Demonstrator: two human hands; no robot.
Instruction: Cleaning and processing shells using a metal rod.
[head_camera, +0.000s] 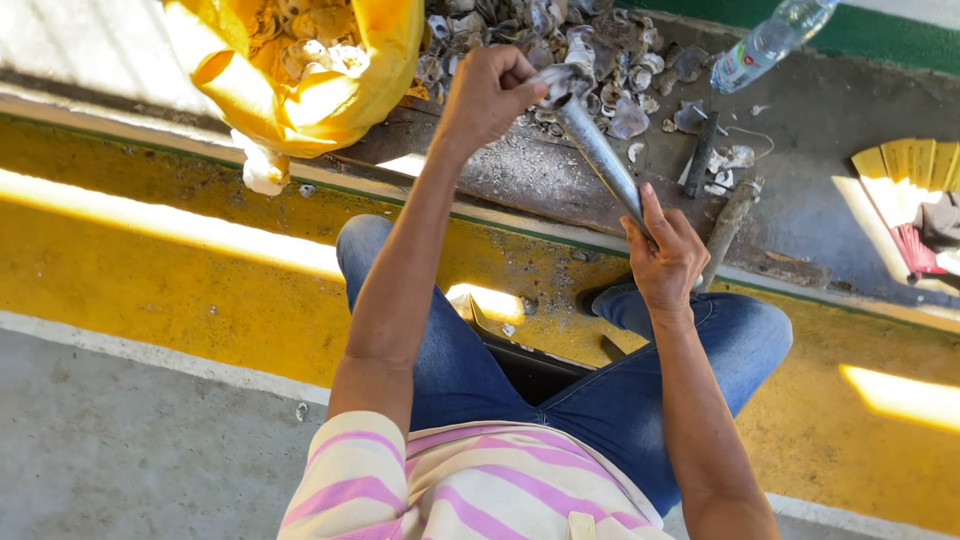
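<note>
A big yellow woven sack (300, 75) of pale shells sits at far left, beside a grey heap of oyster shells (590, 50) on the dark worn plank (520, 175). The right hand (665, 255) grips the near end of a long grey metal rod (600, 155) — its far tip meets the small grey shell (553, 80) pinched in the left hand (485, 95), above the heap.

Yellow sack (300, 90), blue jeans (470, 370), pink-white striped shirt (470, 490), grey shells (590, 40).
</note>
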